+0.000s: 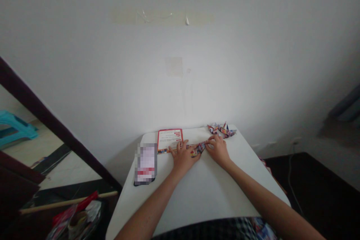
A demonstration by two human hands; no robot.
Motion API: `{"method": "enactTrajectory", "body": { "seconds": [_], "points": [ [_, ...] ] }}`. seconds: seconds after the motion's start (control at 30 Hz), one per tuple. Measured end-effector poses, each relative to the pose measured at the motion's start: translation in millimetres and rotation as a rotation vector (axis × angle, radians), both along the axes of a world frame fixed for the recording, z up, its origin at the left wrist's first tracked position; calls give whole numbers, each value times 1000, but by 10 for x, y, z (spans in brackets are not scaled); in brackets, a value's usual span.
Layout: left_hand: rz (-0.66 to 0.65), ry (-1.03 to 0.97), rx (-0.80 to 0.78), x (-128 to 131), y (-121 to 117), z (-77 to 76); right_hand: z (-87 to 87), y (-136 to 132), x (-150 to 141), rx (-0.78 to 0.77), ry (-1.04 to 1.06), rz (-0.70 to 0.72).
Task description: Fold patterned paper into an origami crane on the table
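Observation:
My left hand lies over a colourful printed paper strip, fingers spread and pressing down on it. Its thumb rests by the folded part of the strip. The fingers of my right hand are closed in a pinch at the right end of that folded part; the fingertips partly hide the paper there. Just beyond my right hand is a cluster of pointed, folded printed-paper pieces. A red-bordered card with printed text lies flat behind my left hand.
A blurred-out, phone-like object lies at the left side of the white table. The wall stands at the table's far edge. At left are a dark-framed mirror and a bag of odds and ends on the floor.

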State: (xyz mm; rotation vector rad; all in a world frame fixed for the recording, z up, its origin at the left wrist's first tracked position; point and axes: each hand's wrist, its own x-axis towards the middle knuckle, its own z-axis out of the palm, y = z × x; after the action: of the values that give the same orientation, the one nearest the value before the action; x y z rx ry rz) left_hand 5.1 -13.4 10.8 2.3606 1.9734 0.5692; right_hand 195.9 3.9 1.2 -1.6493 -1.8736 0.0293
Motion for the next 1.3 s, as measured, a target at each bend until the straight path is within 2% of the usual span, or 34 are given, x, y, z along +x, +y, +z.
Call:
{"method": "enactTrajectory", "body": {
  "seconds": [0.1, 0.27, 0.77, 1.3],
  "points": [
    [-13, -5, 9, -11, 3, -2, -10, -51, 15, -34, 2, 4],
    [-9, -15, -15, -19, 11, 6, 3, -98, 3, -68, 15, -85],
    [4, -19, -28, -4, -3, 34, 83, -110, -32, -43, -73, -257],
    [3, -26, -46, -11, -9, 29, 63, -65, -32, -45, -85, -293]
  ]
}}
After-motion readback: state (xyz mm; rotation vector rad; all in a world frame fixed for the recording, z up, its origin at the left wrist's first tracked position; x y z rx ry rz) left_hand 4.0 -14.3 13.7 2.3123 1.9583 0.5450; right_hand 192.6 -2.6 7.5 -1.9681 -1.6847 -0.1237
